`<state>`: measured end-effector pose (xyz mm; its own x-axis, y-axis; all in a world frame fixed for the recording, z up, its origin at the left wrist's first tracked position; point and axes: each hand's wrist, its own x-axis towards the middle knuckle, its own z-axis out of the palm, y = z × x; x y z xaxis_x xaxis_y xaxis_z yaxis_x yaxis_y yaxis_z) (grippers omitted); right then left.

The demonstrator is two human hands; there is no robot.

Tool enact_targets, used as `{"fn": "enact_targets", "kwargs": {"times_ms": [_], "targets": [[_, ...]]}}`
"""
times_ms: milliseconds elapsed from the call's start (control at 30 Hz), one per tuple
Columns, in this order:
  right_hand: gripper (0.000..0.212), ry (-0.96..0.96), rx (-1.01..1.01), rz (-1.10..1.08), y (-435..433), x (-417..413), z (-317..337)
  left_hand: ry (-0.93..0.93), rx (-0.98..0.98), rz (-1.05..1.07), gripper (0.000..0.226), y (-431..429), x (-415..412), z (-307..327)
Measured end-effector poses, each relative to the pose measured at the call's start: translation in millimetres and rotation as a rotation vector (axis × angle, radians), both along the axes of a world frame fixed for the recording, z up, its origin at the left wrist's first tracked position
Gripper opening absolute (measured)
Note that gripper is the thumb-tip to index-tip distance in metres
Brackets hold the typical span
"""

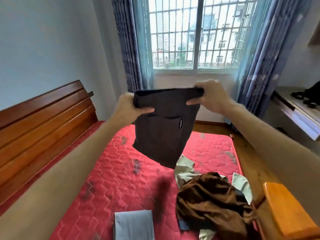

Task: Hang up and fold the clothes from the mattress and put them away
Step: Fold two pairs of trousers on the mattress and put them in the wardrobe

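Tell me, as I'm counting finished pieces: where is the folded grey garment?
In the head view, the folded grey garment lies on the red mattress at the bottom centre, left of the brown clothes pile.

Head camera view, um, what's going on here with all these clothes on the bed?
A person is holding a dark garment up over the red mattress, the left hand and right hand each gripping an upper corner; it hangs clear of the bed. A grey piece lies folded at the near edge. A crumpled brown garment sits heaped on a pale green garment to the right, both not yet folded.
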<state>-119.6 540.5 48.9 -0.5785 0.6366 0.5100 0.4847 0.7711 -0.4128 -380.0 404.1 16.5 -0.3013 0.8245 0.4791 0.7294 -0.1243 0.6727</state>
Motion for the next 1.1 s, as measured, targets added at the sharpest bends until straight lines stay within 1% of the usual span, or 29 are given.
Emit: {"fn": "enact_targets", "kwargs": {"times_ms": [33,67,100,200,233,300,367,433,467,533,600,667,767,867,967,1100], "targets": [[0.036,-0.027,-0.023,0.022,-13.1,14.4,-19.9,-0.001,-0.035,-0.015,0.066,-13.3,10.6,-20.9],[0.036,-0.044,-0.057,0.041,-28.0,28.6,-40.7,-0.011,-0.072,-0.037,0.066,-27.7,22.0,-42.6],[0.035,-0.048,-0.095,0.057,-44.9,43.1,-61.4,-0.028,-0.104,-0.067,0.059,-42.9,34.0,-64.5],[0.033,-0.083,-0.214,0.087,-98.4,85.7,-127.4,-0.116,-0.208,-0.166,0.024,-96.8,74.8,-127.6],[0.032,-0.092,-0.255,0.114,-117.5,99.4,-149.4,-0.144,-0.252,-0.195,0.020,-115.0,87.6,-150.0],[0.032,-0.089,-0.347,0.177,-151.5,124.8,-195.9,-0.212,-0.350,-0.229,0.020,-150.1,109.3,-198.2],[0.033,-0.124,-0.431,0.186,-180.2,147.0,-242.2,-0.255,-0.451,-0.221,0.032,-183.4,129.4,-243.1],[0.033,-0.184,-0.523,0.178,-205.0,163.1,-285.3,-0.333,-0.579,-0.215,0.024,-213.4,149.2,-282.4],[0.032,-0.215,-0.569,0.182,-215.8,169.7,-304.7,-0.382,-0.638,-0.201,0.024,-226.4,159.0,-297.4],[0.030,-0.259,-0.628,0.209,-235.3,179.4,-339.5,-0.457,-0.707,-0.170,0.032,-248.2,174.8,-324.4],[0.029,-0.300,-0.663,0.222,-250.6,186.4,-369.0,-0.494,-0.739,-0.151,0.029,-264.6,186.1,-346.5],[0.029,-0.343,-0.715,0.188,-261.2,190.7,-391.2,-0.529,-0.782,-0.149,0.025,-278.3,192.3,-366.6],[0.025,-0.376,-0.806,0.153,-267.1,191.6,-416.0,-0.536,-0.855,-0.164,0.022,-285.3,192.8,-397.0],[0.026,-0.418,-0.849,0.117,-258.9,182.7,-438.6,-0.559,-0.906,-0.152,0.028,-276.8,185.0,-426.8],[0.028,-0.421,-0.903,0.036,-233.8,163.7,-463.9,-0.599,-0.932,-0.082,0.029,-251.9,175.4,-457.5],[0.032,-0.420,-0.985,-0.098,-186.8,129.2,-509.1,-0.690,-0.929,0.037,0.024,-199.8,151.2,-507.1]]}}
